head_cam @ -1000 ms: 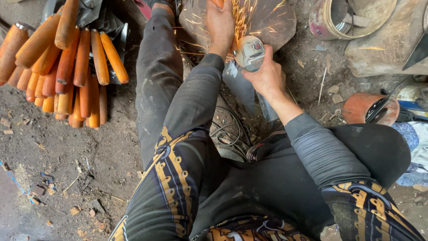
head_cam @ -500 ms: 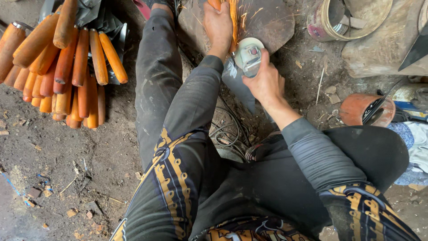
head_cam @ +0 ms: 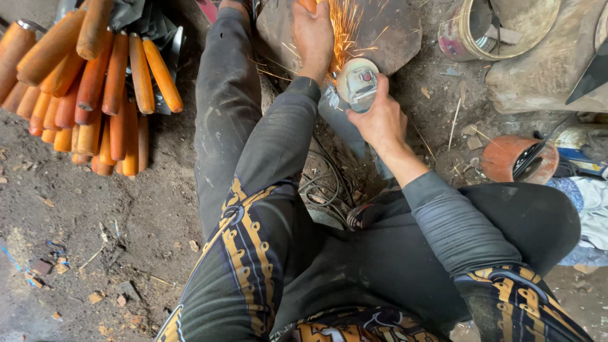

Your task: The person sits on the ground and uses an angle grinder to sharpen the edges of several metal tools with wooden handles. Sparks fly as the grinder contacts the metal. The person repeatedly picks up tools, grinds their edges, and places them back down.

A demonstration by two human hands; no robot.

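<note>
Sparks back – right hand [head_cam: 380, 120] grip closed on grinder [head_cam: 358, 83]; left hand [head_cam: 312, 35] pins workpiece [head_cam: 308, 5]; dirt floor [head_cam: 95, 240].

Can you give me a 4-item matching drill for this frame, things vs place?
Things:
1 angle grinder
2 orange wooden handles
3 round tin
4 left hand

Places:
A stacked at far left
B top right, on the ground
C in the right hand
D pressing the workpiece beside the sparks

Pairs: 1-C, 2-A, 3-B, 4-D
</note>
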